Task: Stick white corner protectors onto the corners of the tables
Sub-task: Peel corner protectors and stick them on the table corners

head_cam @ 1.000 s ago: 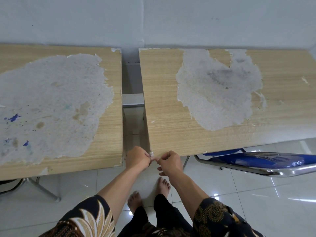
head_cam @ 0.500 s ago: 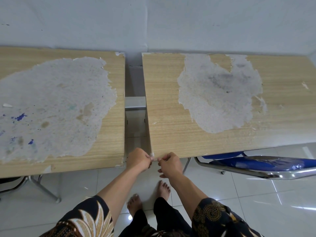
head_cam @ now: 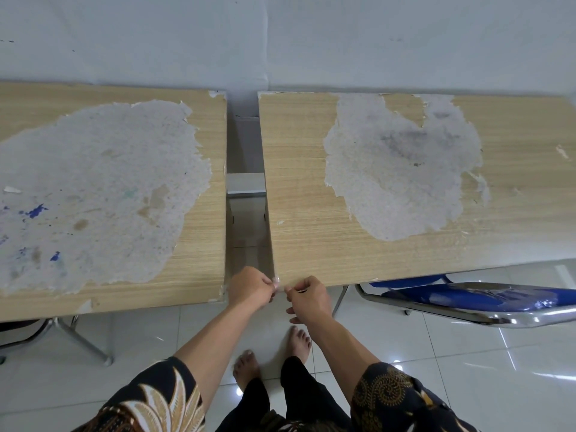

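**Glossy tile below, two worn tables ahead, both hands at one corner**

Pale floor tiles [head_cam: 467, 369] fill the nearest part of my feed and throw back streaks of glare. Two bare feet [head_cam: 246, 366] stand on them, and the dark patterned sleeves [head_cam: 149, 400] are cut off by the bottom edge.

Just beyond, the left hand [head_cam: 251, 288] and right hand [head_cam: 308, 296] meet at the near-left corner of the right table [head_cam: 311, 213]. Both have curled fingers, and their tips pinch a small pale corner protector [head_cam: 277, 280] against that corner. Fingertips cover most of the piece. I see only a whitish sliver, so I cannot tell its shape or whether it sits flush.

The left table [head_cam: 199, 275] stands beside the right one across a narrow gap. Its near-right corner is chipped, and its metal legs [head_cam: 84, 341] are partly hidden under the top. A blue chair [head_cam: 467, 299] with a chrome frame is tucked under the right table, with its right side out of frame.

Both tops are wood-grain laminate with large patches peeled down to rough grey board. The left patch carries blue and brown stains, and the right one a dark smudge. A grey crossbar [head_cam: 245, 183] shows in the gap. Behind everything is a plain whitish wall [head_cam: 374, 42] with a vertical seam above the gap.
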Motion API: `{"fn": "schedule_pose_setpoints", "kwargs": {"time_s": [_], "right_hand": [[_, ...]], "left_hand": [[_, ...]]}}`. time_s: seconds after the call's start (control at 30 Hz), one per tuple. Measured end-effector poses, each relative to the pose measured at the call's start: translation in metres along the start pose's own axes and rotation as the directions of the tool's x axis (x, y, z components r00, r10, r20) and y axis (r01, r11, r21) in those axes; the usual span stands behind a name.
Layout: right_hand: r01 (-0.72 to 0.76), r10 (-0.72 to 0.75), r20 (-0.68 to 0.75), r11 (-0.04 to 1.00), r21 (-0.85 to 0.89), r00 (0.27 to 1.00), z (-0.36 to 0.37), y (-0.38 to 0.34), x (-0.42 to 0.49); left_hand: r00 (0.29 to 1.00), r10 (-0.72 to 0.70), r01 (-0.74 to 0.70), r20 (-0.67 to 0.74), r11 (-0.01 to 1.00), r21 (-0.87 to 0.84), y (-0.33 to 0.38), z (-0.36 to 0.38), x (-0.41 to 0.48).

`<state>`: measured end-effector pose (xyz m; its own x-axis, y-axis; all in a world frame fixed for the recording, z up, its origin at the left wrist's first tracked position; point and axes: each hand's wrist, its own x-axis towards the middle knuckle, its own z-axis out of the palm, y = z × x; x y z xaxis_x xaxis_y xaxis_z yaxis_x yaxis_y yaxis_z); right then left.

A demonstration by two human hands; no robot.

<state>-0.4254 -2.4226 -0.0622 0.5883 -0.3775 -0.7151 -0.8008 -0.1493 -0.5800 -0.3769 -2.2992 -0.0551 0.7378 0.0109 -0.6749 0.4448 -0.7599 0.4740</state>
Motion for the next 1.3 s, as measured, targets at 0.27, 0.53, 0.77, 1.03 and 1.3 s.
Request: {"fn": "schedule_pose_setpoints", "kwargs": {"time_s": [0.27, 0.53, 0.77, 1.03, 1.3], "right_hand": [[-0.004, 0.004, -0.012, 0.999, -0.042, 1.0, 0.0, 0.0, 0.004], [0.0, -0.002, -0.023, 0.997, -0.076, 1.0, 0.0, -0.002, 0.002], [-0.002, -0.001, -0.045, 0.997, -0.072, 0.999, 0.002, -0.002, 0.0], [-0.015, 0.013, -0.033, 0.997, -0.074, 0.999, 0.0, -0.005, -0.001], [-0.015, 0.016, 0.005, 0.985, -0.17, 1.0, -0.006, -0.005, 0.001]], "left_hand": [[0.998, -0.017, 0.016, -0.054, 0.999, -0.028, 0.002, 0.005, -0.003], [0.995, 0.019, -0.025, -0.103, 0.998, -0.051, -0.007, 0.013, -0.002], [0.989, 0.044, -0.06, -0.14, 0.992, -0.11, -0.01, 0.016, -0.006], [0.986, 0.019, -0.05, -0.163, 0.98, -0.191, -0.014, 0.021, -0.009], [0.988, -0.042, 0.011, -0.149, 0.979, -0.205, -0.01, 0.018, -0.011]]}}
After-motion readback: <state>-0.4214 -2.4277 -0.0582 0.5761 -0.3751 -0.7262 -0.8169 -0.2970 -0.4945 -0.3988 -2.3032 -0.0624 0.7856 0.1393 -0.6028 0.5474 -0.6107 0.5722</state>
